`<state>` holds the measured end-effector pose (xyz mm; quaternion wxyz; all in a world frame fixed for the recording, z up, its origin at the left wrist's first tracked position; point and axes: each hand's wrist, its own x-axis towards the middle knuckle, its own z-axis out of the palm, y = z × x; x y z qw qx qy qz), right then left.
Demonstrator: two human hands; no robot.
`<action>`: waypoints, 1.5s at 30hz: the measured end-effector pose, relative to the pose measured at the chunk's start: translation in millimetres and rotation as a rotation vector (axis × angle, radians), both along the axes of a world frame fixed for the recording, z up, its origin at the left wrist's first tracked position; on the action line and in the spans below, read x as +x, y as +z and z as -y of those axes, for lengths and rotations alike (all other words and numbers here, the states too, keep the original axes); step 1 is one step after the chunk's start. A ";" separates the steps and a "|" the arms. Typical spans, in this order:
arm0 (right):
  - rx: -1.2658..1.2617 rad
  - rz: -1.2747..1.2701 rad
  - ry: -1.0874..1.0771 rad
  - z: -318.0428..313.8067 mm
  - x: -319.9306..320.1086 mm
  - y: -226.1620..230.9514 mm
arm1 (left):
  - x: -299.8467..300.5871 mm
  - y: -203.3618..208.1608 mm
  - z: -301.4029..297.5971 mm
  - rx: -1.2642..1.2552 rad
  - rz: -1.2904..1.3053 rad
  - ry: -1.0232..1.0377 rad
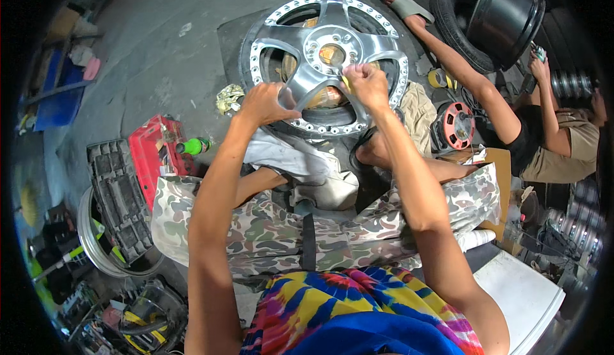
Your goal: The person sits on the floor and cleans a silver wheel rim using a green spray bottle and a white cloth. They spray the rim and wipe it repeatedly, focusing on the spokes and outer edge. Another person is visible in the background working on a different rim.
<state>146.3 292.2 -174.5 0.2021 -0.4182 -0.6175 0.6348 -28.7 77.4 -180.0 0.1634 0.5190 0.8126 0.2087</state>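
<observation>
A shiny silver alloy wheel [332,19] with wide spokes and a ring of small bolt holes lies face up in front of me. My left hand [265,104] grips the near left spoke, thumb and fingers on either side of it. Close to the hub, my right hand [368,85] is closed in a pinch over the near right spoke. A small yellow piece [347,84] shows at its fingertips; its kind is unclear. Grey cloth [320,179] lies between my legs, just under the wheel's near edge.
At left stand a red toolbox [146,157], a green bottle [193,145] and a dark plastic case [117,189]. To the right, another person's leg [457,61] reaches toward the wheel, beside a tire [448,19], a black rim [506,19] and a red reel [458,125].
</observation>
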 end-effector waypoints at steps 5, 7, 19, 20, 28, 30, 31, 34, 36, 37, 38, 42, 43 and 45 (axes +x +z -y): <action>-0.154 0.140 0.321 27.4 62.2 14.3 | 12.6 -4.7 -1.4 -0.111 -0.006 0.036; 0.049 0.150 0.493 33.6 80.8 -14.8 | 11.8 -13.4 -3.4 -0.122 0.033 0.032; 0.640 0.215 0.435 -43.2 125.7 -37.8 | 108.5 -30.4 -36.4 -0.057 0.033 0.184; 0.729 0.177 0.404 -66.5 134.8 -44.6 | 125.6 -33.0 -48.4 -0.035 0.019 0.182; 0.219 0.140 0.459 -65.5 111.7 36.1 | 102.6 10.5 -79.7 -0.134 0.524 -0.010; 0.089 0.076 0.467 -35.5 104.3 64.4 | 97.7 16.2 -80.3 0.146 0.620 0.169; 0.039 0.018 0.482 -34.2 105.2 52.0 | 94.5 7.3 -84.4 0.221 0.866 0.178; -0.124 -0.070 0.521 -17.1 103.8 36.5 | 89.8 9.3 -80.4 0.310 1.424 0.126; -0.174 -0.001 0.524 -8.0 101.0 43.0 | 78.8 3.9 -74.8 0.281 1.389 0.090; -0.183 0.038 0.547 -6.7 99.9 44.9 | 72.0 1.3 -71.3 0.251 1.342 0.086; -0.198 0.071 0.567 -5.9 99.6 44.2 | 66.8 0.6 -68.0 0.214 1.291 0.084; 0.134 -0.022 0.488 -19.8 90.0 4.2 | 39.2 1.4 -56.2 0.167 1.005 0.316; 0.151 -0.052 0.396 -20.5 85.7 -2.6 | 37.3 4.6 -55.6 0.085 0.963 0.322; 0.246 0.063 0.320 -13.8 68.1 3.4 | 41.3 -1.4 -52.3 0.133 0.994 0.130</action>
